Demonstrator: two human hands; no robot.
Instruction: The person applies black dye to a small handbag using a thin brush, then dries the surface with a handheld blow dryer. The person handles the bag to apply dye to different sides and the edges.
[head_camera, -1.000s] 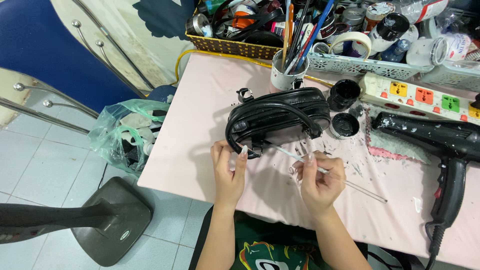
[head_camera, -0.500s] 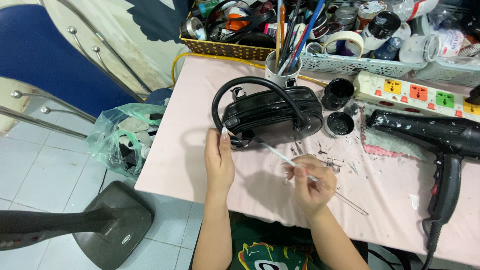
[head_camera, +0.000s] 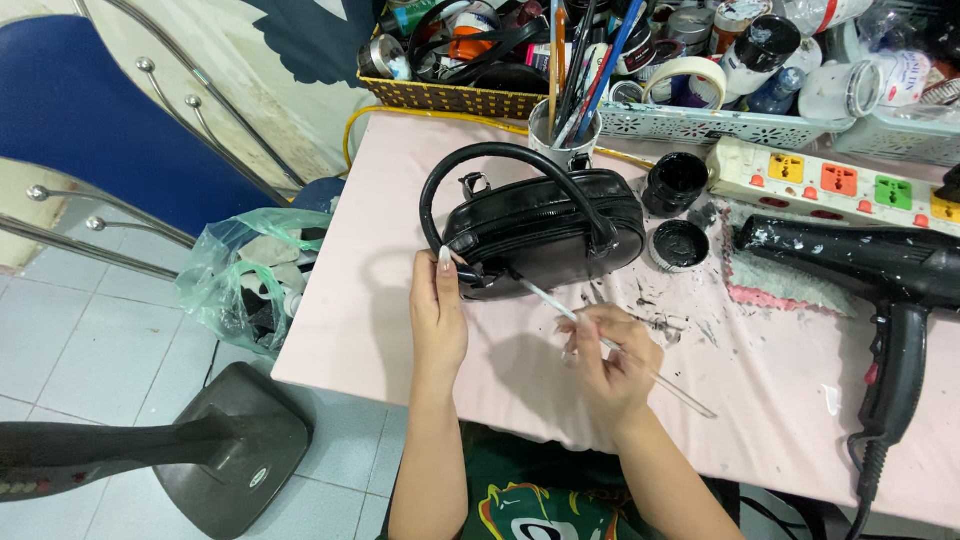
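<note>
Left hand (head_camera: 440, 315): my fingers steady the black handbag (head_camera: 545, 228).
Right hand (head_camera: 610, 352): fingers pinch the thin brush (head_camera: 600, 340).
Risk: a slipping tip could smear paint onto the pink tabletop (head_camera: 370, 300).

Bright, even overhead light; soft shadows under handbag (head_camera: 545, 225) on tabletop (head_camera: 360, 330). Glare on black leather. Sharp centre, slight wide-angle bend at edges; no blur.
</note>
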